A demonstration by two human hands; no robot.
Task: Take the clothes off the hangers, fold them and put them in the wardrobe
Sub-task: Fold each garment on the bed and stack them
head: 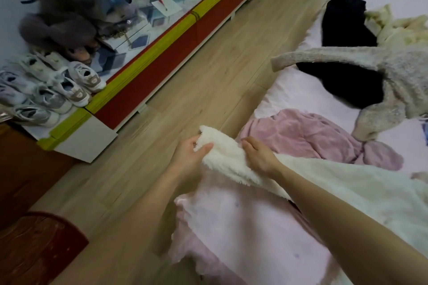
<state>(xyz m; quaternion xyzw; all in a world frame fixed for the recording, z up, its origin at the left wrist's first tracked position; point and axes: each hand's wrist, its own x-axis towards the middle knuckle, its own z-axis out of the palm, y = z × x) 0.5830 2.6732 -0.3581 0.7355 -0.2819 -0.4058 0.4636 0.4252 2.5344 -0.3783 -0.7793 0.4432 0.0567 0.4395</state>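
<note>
**Two hands holding a white fleece garment at the edge of a bed**

A person's left hand grips the end of a white fleece garment, thumb on top and fingers curled underneath. Just to the right of that grip, the right hand lies on the same fleece, its fingers bent down into the pile; whether they close around the fabric cannot be told. The rest of the garment trails back from the hands, under the right forearm, across a pink bed sheet.

Just beyond the right hand lies a crumpled pink garment. Farther off on the bed are a grey-beige knitted sweater with one sleeve stretched out, a black garment partly under it, and a cream garment beside that.

Left of the hands is a wooden floor, then a low red and yellow cabinet with pale sneakers and a pile of grey clothing on top
</note>
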